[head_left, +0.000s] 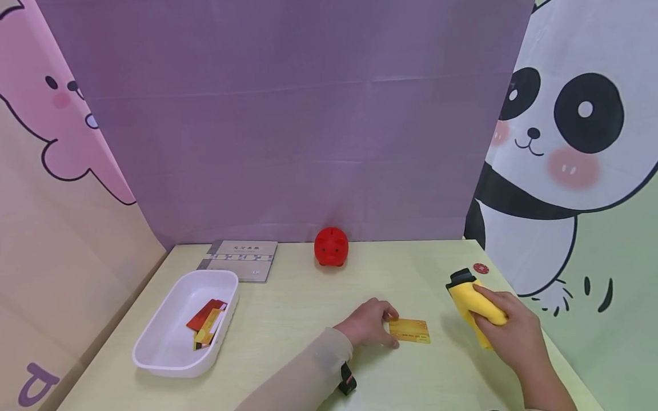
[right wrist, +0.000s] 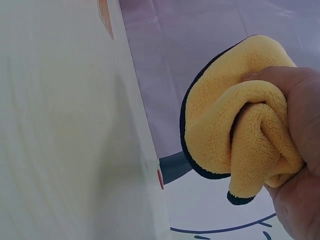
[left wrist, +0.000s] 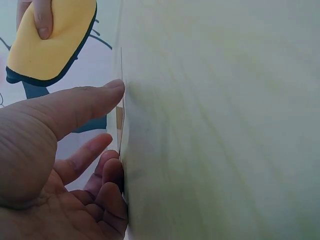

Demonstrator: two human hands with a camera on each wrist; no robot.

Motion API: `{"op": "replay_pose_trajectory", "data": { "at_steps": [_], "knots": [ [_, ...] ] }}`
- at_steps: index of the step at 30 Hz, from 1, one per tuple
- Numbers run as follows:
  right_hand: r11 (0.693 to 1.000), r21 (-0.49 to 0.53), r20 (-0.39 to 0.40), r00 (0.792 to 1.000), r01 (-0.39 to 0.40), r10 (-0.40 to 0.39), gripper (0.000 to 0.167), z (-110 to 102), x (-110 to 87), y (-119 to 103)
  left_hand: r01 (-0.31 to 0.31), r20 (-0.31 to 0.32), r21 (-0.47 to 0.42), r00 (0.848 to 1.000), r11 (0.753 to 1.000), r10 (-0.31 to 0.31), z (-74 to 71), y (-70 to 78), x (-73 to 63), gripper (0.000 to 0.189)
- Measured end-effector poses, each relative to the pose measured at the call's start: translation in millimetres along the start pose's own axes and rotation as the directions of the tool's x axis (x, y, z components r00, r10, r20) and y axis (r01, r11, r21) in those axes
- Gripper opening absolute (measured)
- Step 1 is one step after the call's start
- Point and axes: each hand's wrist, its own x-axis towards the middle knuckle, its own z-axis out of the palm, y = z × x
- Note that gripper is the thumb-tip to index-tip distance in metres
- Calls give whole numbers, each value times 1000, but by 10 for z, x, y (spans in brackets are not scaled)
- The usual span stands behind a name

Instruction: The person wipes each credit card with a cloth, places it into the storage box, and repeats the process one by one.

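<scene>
A gold bank card (head_left: 409, 330) lies on the table right of centre. My left hand (head_left: 371, 324) holds its left end, thumb at the near edge and a finger at the far edge. The left wrist view shows the thumb and fingers of this hand (left wrist: 75, 150) low against the tabletop, with the card nearly edge-on. Above the table to the right, my right hand (head_left: 514, 331) grips a bunched yellow cleaning cloth (head_left: 475, 305) with dark trim. In the right wrist view the folded cloth (right wrist: 235, 120) hides most of the fingertips.
A white plastic basin (head_left: 159, 328) at left contains several cards (head_left: 207, 325), red and gold. Behind it lies a grey booklet (head_left: 244, 262). A red piggy bank (head_left: 331, 247) stands at the back middle. A small red disc (head_left: 481, 268) lies near the right edge.
</scene>
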Motion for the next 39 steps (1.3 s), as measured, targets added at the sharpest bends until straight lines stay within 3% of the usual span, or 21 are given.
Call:
{"op": "replay_pose_trajectory", "data": {
  "at_steps": [22,39],
  "knots": [
    [1000,-7,7,1000,23,-23,59,26,3,-15,38,-28,-18,999,999,-39,40,-15,66,28],
    [1000,0,3,1000,26,-26,58,24,-10,16,67,4,-18,998,998,-67,14,-28,97,38]
  ]
}}
